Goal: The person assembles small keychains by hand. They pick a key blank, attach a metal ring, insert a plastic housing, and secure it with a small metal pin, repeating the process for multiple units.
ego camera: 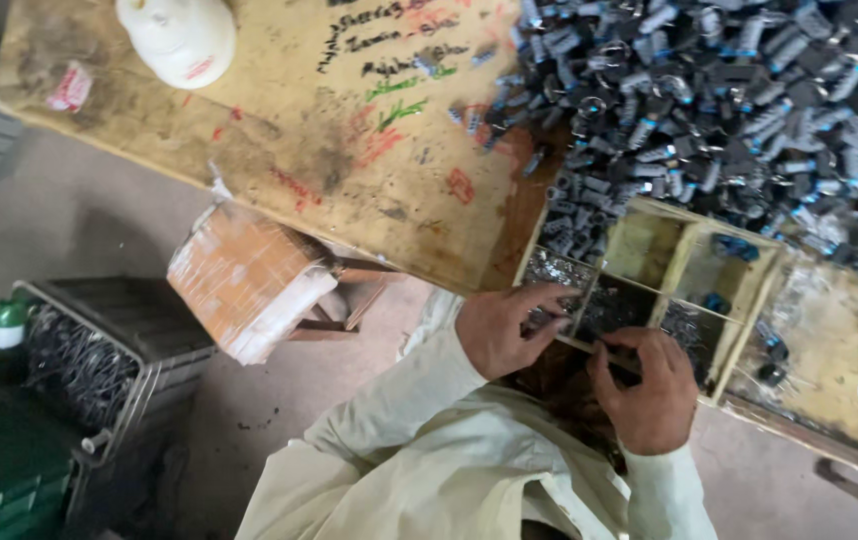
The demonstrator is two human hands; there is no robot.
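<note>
Head view: we judge the step in hand to be picking small parts from the divided wooden tray (691, 262) at the near edge of the scuffed yellow tabletop (279, 130). Our left hand (505, 326) rests on the tray's near-left compartment, fingers curled over shiny metal pieces (549, 270); whether its grip encloses one, we cannot tell. Our right hand (647, 382) pinches something small at the tray's front rim, unidentifiable. A heap of dark plastic components (739, 90) lies beyond. The next move calls for fine fingertip control.
</note>
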